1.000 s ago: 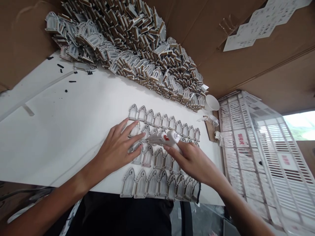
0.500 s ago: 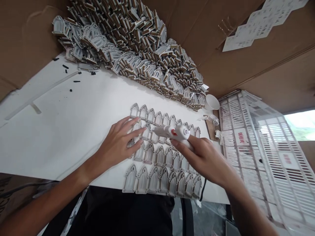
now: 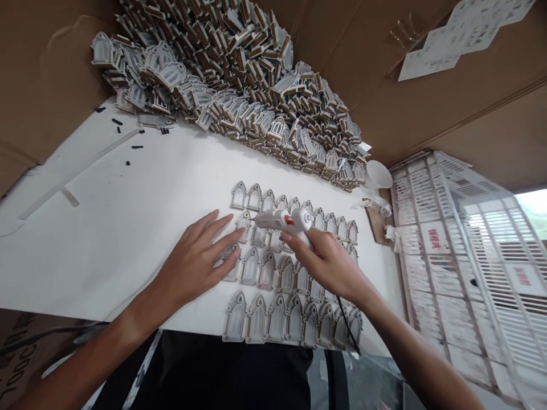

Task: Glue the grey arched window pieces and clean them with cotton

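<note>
Rows of small grey arch-shaped window pieces (image 3: pixel 273 319) lie flat on the white table (image 3: pixel 111 228). My left hand (image 3: pixel 196 262) rests open, fingers spread, its fingertips on the left end of the middle rows. My right hand (image 3: pixel 329 265) grips a white glue gun (image 3: pixel 280 219) whose nozzle points left at a piece in the second row, close to my left fingertips. A black cord (image 3: pixel 346 327) trails from the gun over the front row.
A big heap of the same arch pieces (image 3: pixel 239 85) fills the back of the table against brown cardboard (image 3: pixel 38 68). White slatted plastic crates (image 3: pixel 461 256) stand at the right. A white cup (image 3: pixel 378 173) sits by the heap's end. Small black scraps (image 3: pixel 128 142) lie far left.
The glue gun swung right, then came back left and slightly up to the second row. My left hand slid a little left and stayed flat on the pieces.
</note>
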Motion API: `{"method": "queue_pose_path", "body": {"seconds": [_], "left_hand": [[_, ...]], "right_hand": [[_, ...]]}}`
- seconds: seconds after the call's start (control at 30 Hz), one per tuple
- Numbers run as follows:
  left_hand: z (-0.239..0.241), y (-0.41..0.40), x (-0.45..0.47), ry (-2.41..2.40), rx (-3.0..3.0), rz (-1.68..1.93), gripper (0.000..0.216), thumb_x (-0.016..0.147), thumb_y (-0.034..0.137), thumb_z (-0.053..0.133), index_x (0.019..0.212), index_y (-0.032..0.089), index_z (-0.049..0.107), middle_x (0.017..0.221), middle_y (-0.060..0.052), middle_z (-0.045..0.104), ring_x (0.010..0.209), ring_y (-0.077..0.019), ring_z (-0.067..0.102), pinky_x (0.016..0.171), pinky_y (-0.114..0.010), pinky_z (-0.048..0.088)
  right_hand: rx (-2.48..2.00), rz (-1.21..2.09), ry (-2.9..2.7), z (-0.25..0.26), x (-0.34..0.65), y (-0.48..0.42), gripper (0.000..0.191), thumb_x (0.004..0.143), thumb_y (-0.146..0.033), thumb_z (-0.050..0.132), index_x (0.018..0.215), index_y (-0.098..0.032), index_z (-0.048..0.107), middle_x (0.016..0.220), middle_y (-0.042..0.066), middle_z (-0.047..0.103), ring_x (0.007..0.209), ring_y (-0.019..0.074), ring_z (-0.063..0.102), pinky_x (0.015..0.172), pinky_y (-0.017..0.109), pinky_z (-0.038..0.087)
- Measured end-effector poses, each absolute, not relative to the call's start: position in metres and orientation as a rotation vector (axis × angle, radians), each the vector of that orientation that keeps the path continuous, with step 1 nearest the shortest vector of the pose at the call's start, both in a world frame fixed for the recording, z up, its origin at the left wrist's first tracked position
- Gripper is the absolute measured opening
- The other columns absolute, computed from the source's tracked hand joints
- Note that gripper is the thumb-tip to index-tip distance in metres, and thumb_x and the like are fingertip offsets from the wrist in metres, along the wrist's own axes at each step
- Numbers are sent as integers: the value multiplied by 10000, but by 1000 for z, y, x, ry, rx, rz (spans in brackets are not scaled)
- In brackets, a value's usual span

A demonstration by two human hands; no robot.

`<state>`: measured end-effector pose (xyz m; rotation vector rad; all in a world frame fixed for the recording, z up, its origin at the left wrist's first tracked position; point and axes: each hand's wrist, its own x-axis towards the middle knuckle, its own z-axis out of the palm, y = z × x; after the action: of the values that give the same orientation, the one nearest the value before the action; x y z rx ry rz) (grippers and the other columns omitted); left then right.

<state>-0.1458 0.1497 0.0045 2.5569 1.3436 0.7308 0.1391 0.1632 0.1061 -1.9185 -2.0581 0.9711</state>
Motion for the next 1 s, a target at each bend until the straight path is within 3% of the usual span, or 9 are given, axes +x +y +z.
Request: {"method": "queue_pose_path", "body": {"seconds": [0.27, 0.5, 0.7, 1.0], "left_hand": [[4, 149, -144, 1396, 2551, 627, 442, 1137, 409, 553, 1530, 277, 705, 1675, -141, 587, 1626, -464, 435, 1152, -680, 574], [4, 149, -144, 1389, 2536, 638, 439, 1141, 410, 548, 1524, 271, 710, 1688, -139, 575, 1641, -453, 417, 1146, -682, 588], [4, 147, -144, 1399, 2497, 606, 471, 1138, 456, 549, 1555, 279, 681, 1728, -112, 534, 1681, -426, 356, 1204, -679, 556], [3, 146, -143, 1381, 2504, 594, 535, 1144, 501, 526, 1592, 234, 644, 1746, -96, 509, 1694, -405, 326, 1299, -663, 473]], "right_hand": [[-1960, 1003, -2077, 94, 136, 169, 520, 1084, -667, 465, 743, -275, 472, 599, -3, 550, 557, 177, 494, 584, 351, 323], [-1952, 831, -2162, 88, 134, 169, 524, 1078, -669, 436, 717, -289, 416, 560, 0, 499, 522, 185, 483, 583, 351, 292], [-1935, 617, -2304, 85, 132, 167, 502, 1082, -649, 398, 739, -286, 451, 573, 46, 562, 506, 205, 507, 574, 352, 240], [-1950, 630, -2341, 105, 133, 166, 505, 1107, -630, 441, 740, -285, 473, 573, 49, 597, 540, 227, 584, 574, 344, 262]]}}
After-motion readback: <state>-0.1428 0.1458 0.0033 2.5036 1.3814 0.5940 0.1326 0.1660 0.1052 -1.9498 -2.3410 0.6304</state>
